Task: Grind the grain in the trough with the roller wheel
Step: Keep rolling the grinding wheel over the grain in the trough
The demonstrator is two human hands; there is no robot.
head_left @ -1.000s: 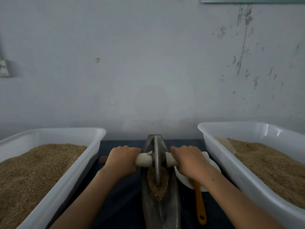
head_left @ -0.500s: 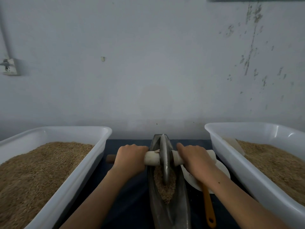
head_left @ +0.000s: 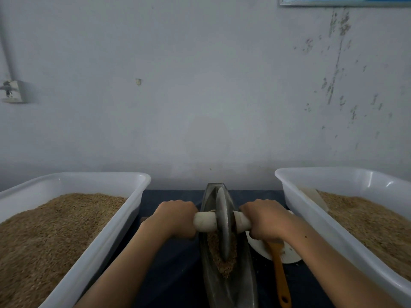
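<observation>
A dark metal boat-shaped trough (head_left: 242, 283) runs away from me in the middle of the dark table. A thin metal roller wheel (head_left: 223, 223) stands upright in it on a pale wooden axle (head_left: 204, 221). Brown grain (head_left: 224, 264) lies in the trough around the wheel's lower edge. My left hand (head_left: 172, 218) grips the axle's left end and my right hand (head_left: 268, 220) grips its right end, both with fingers curled over the top.
A white tub of grain (head_left: 124, 221) stands at the left and another white tub (head_left: 315, 221) at the right. A white plate (head_left: 287, 254) and an orange-handled tool (head_left: 280, 278) lie just right of the trough. The wall is close behind.
The wheel and both hands have stayed near the trough's far half, with little movement along it. The view has shifted slightly.
</observation>
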